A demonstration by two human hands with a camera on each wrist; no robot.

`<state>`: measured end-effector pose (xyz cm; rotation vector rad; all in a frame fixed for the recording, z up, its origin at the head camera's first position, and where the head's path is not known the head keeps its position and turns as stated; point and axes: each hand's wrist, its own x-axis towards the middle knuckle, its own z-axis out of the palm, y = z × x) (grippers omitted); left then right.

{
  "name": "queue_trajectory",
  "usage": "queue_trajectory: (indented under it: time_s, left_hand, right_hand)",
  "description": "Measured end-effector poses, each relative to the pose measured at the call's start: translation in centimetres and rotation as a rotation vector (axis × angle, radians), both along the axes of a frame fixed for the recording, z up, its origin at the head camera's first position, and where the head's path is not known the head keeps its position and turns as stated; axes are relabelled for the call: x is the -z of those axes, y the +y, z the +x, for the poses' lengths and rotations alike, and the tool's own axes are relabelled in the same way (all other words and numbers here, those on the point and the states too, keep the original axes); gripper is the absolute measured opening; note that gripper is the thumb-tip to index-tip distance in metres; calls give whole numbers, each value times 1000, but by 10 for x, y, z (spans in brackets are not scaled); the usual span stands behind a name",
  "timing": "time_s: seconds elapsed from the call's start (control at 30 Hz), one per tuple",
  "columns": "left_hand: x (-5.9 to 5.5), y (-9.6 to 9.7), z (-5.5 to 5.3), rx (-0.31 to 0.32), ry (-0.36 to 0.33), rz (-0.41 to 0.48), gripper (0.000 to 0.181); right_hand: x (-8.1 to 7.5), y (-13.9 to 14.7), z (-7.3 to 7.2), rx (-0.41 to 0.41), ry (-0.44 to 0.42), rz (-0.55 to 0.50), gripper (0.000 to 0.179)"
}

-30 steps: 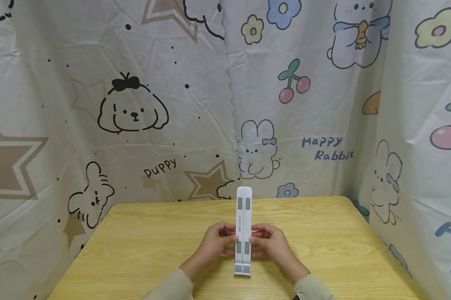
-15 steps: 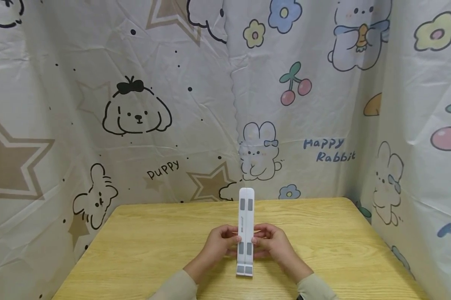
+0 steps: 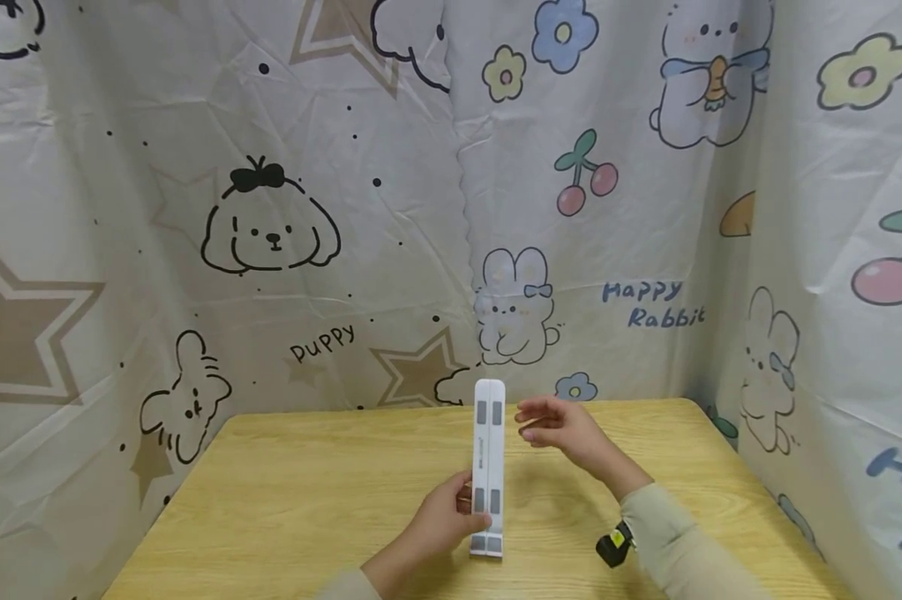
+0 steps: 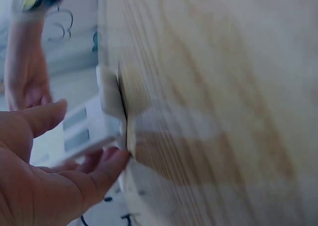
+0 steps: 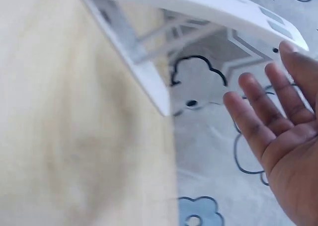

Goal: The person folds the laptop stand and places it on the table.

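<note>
Left hand (image 3: 439, 518) grasping the near part of a white stand (image 3: 488, 471), right hand (image 3: 563, 427) released.
The stand tilts up from the wooden bench (image 3: 308, 487), its far end just beside the loosely bent right fingers; most left fingers are hidden behind it (the thumb shows on its face), its lettering is too small to read, and the right wrist view cuts it off. Beyond both hands' fingers hangs a curtain (image 3: 391, 250) with 2 printed captions, "Puppy" and "Happy Rabbit".

Lettering (image 3: 481, 452) on white stand (image 3: 495, 458) too small to read; left grip (image 4: 44, 184) cut by left-wrist view's edge.
</note>
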<state>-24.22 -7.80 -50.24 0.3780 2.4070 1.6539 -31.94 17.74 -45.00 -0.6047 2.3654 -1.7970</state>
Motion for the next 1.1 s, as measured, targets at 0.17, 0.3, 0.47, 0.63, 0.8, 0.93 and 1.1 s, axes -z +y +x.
queue_trajectory:
  time_s: [0.17, 0.3, 0.47, 0.63, 0.8, 0.93, 1.1]
  left_hand:
    - [-1, 3, 10, 67, 73, -125, 102]
    - [0, 2, 13, 79, 115, -209, 120]
    - [2, 2, 14, 76, 178, -289, 130]
    - [1, 1, 15, 81, 212, -332, 130]
    - [1, 1, 13, 109, 212, -364, 129]
    - [5, -5, 7, 161, 197, -352, 126]
    - [4, -15, -7, 272, 172, -364, 124]
  right_hand:
    - [-31, 3, -23, -81, 95, 70, 50]
    - [-49, -2, -36, -172, 115, 117, 58]
    - [-60, -10, -46, -285, 95, 167, 57]
    - [-60, -16, -51, -323, 104, 205, 52]
    - [-57, -13, -51, -310, 111, 169, 51]
    - [-57, -7, -49, -285, 125, 179, 50]
    - [-54, 0, -43, -204, 125, 216, 50]
